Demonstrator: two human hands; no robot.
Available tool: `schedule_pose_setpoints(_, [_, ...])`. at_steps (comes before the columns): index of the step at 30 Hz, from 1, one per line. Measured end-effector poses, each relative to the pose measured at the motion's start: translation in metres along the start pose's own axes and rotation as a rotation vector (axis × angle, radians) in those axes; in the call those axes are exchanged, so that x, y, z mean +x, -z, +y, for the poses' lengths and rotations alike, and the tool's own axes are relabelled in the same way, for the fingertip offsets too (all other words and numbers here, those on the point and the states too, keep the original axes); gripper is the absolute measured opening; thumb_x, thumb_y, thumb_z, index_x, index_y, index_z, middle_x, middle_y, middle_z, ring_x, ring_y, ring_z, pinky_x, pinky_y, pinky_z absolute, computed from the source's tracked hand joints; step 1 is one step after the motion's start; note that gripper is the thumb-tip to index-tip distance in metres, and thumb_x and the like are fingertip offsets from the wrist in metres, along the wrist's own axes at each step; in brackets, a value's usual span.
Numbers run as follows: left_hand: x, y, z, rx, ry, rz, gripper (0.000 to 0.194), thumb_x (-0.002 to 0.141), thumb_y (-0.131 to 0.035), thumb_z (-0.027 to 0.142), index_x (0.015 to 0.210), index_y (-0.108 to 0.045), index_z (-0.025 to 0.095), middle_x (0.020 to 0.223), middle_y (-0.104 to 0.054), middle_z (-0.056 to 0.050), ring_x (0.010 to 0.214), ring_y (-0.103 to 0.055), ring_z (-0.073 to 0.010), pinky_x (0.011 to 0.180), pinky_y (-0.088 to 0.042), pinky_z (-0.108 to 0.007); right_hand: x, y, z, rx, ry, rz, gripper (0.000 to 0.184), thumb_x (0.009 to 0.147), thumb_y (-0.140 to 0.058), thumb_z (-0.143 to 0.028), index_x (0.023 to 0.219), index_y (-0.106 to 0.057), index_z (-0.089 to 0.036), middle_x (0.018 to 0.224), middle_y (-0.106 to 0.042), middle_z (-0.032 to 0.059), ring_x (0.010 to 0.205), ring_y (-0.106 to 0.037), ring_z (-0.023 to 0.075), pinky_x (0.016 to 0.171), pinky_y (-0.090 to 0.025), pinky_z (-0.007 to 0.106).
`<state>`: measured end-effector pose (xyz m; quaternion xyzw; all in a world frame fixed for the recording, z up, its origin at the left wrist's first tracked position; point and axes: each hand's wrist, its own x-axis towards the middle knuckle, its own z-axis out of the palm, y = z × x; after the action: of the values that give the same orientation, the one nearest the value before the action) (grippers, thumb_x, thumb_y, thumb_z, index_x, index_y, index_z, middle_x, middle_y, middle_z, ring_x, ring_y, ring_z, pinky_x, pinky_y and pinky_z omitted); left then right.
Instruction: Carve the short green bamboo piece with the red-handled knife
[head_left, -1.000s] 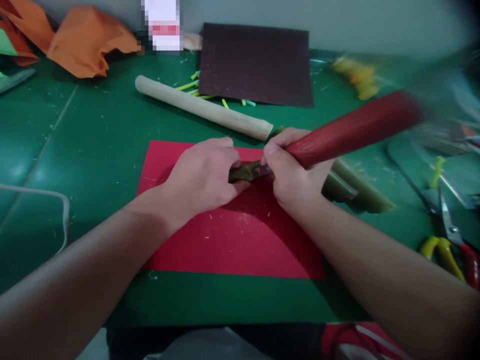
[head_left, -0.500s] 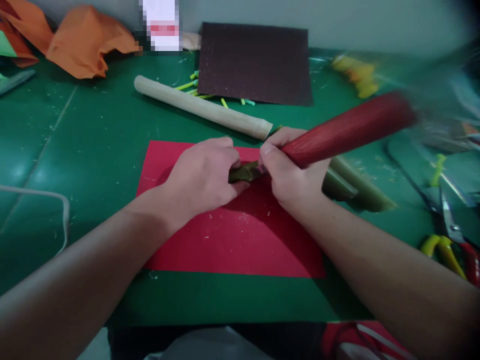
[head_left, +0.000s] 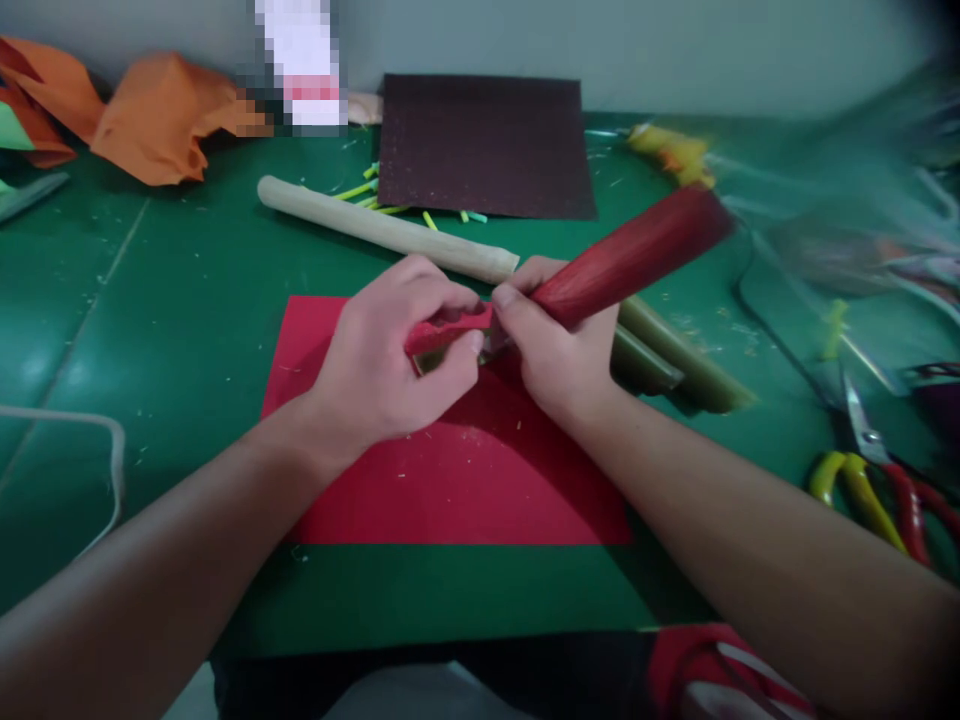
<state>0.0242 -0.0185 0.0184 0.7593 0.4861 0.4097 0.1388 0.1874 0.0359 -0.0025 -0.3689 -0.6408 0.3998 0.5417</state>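
My right hand (head_left: 559,350) is closed round the lower end of a dark red rolled tube (head_left: 630,262) that slants up to the right. My left hand (head_left: 390,355) is closed too, pinching a thin red paper strip (head_left: 450,328) beside the tube's end. A bit of olive green shows under the left fingers. Both hands hover over a red paper sheet (head_left: 465,480) lying on the green mat (head_left: 187,320).
A wooden dowel (head_left: 375,228) lies behind the hands, with a dark brown sheet (head_left: 484,145) and green stem bits beyond it. Olive rolled pieces (head_left: 675,360) lie right of my hand. Scissors and pliers (head_left: 877,480) are at the right, orange paper (head_left: 157,115) far left.
The red tube has tilted and swung left. My left hand let the olive piece slip from view and now pinches a red strip. The camera dipped slightly.
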Motion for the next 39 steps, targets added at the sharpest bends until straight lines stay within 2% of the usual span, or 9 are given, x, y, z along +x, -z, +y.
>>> schedule_pose_setpoints(2, [0.000, -0.001, 0.005, -0.099, 0.046, 0.077, 0.015, 0.097, -0.059, 0.025, 0.109, -0.068, 0.023, 0.100, -0.070, -0.005, 0.091, -0.067, -0.0190, 0.081, -0.057, -0.036, 0.000, 0.000, -0.004, 0.019, -0.047, -0.025, 0.024, 0.083, -0.069, -0.029, 0.063, -0.056, -0.025, 0.056, -0.055, -0.0027, 0.056, -0.052, 0.0143, 0.056, -0.046, 0.033])
schedule_pose_setpoints(5, [0.003, -0.005, 0.010, -0.185, 0.124, 0.099, 0.024, 0.099, -0.064, 0.040, 0.119, -0.066, 0.028, 0.103, -0.072, -0.003, 0.089, -0.069, -0.0185, 0.075, -0.059, -0.034, 0.001, -0.001, -0.006, -0.001, -0.029, -0.057, 0.026, 0.083, -0.071, -0.029, 0.063, -0.056, -0.025, 0.058, -0.055, -0.0021, 0.059, -0.052, 0.0145, 0.057, -0.046, 0.032])
schedule_pose_setpoints(8, [0.009, -0.006, 0.014, -0.251, 0.254, 0.086, 0.032, 0.095, -0.069, 0.048, 0.120, -0.070, 0.028, 0.086, -0.070, -0.001, 0.081, -0.068, -0.0183, 0.068, -0.058, -0.031, 0.002, -0.001, -0.001, -0.052, -0.006, -0.081, 0.029, 0.085, -0.070, -0.033, 0.064, -0.053, -0.024, 0.062, -0.052, -0.0021, 0.062, -0.052, 0.0142, 0.059, -0.048, 0.032])
schedule_pose_setpoints(12, [0.018, -0.003, 0.016, -0.411, 0.437, 0.031, 0.026, 0.091, -0.074, 0.040, 0.113, -0.078, 0.027, 0.071, -0.064, 0.002, 0.066, -0.060, -0.0137, 0.060, -0.053, -0.027, 0.002, -0.002, 0.004, -0.104, -0.029, -0.134, 0.032, 0.091, -0.062, -0.041, 0.068, -0.047, -0.025, 0.066, -0.052, -0.0015, 0.065, -0.055, 0.0141, 0.062, -0.053, 0.031])
schedule_pose_setpoints(17, [0.026, 0.000, 0.021, -0.591, 0.362, 0.128, 0.022, 0.084, -0.083, 0.031, 0.104, -0.082, 0.023, 0.070, -0.061, 0.003, 0.056, -0.046, -0.0073, 0.056, -0.047, -0.026, 0.003, -0.003, 0.001, -0.164, -0.033, -0.145, 0.035, 0.095, -0.057, -0.049, 0.071, -0.048, -0.024, 0.064, -0.046, -0.0025, 0.065, -0.057, 0.0133, 0.061, -0.051, 0.028])
schedule_pose_setpoints(22, [0.031, 0.006, 0.031, -0.510, 0.354, 0.154, 0.021, 0.081, -0.086, 0.030, 0.100, -0.083, 0.021, 0.062, -0.048, 0.004, 0.060, -0.043, -0.0097, 0.058, -0.044, -0.028, 0.004, -0.004, 0.004, -0.205, -0.014, -0.085, 0.036, 0.094, -0.059, -0.048, 0.071, -0.047, -0.023, 0.065, -0.048, -0.0023, 0.066, -0.057, 0.0127, 0.061, -0.050, 0.027])
schedule_pose_setpoints(29, [0.043, 0.004, 0.034, -0.310, 0.237, 0.146, 0.026, 0.077, -0.088, 0.036, 0.096, -0.080, 0.020, 0.057, -0.042, 0.006, 0.056, -0.037, -0.0113, 0.056, -0.031, -0.032, 0.007, -0.004, 0.009, -0.162, 0.030, -0.085, 0.033, 0.091, -0.062, -0.042, 0.068, -0.046, -0.023, 0.064, -0.051, -0.0015, 0.063, -0.055, 0.0124, 0.058, -0.048, 0.027])
schedule_pose_setpoints(34, [0.057, -0.004, 0.037, -0.211, 0.238, 0.149, 0.028, 0.072, -0.089, 0.048, 0.076, -0.076, 0.024, 0.060, -0.049, 0.003, 0.060, -0.041, -0.0134, 0.058, -0.030, -0.034, 0.008, -0.005, 0.010, -0.164, 0.029, -0.079, 0.031, 0.088, -0.065, -0.039, 0.069, -0.046, -0.024, 0.064, -0.052, -0.0018, 0.063, -0.056, 0.0129, 0.056, -0.048, 0.027])
schedule_pose_setpoints(39, [0.063, -0.006, 0.042, -0.063, 0.112, 0.087, 0.023, 0.076, -0.085, 0.043, 0.077, -0.073, 0.023, 0.068, -0.061, 0.002, 0.065, -0.052, -0.0144, 0.066, -0.041, -0.033, 0.011, -0.004, 0.009, -0.167, 0.017, -0.041, 0.024, 0.083, -0.066, -0.028, 0.068, -0.047, -0.023, 0.067, -0.055, -0.0018, 0.070, -0.056, 0.0136, 0.060, -0.050, 0.028])
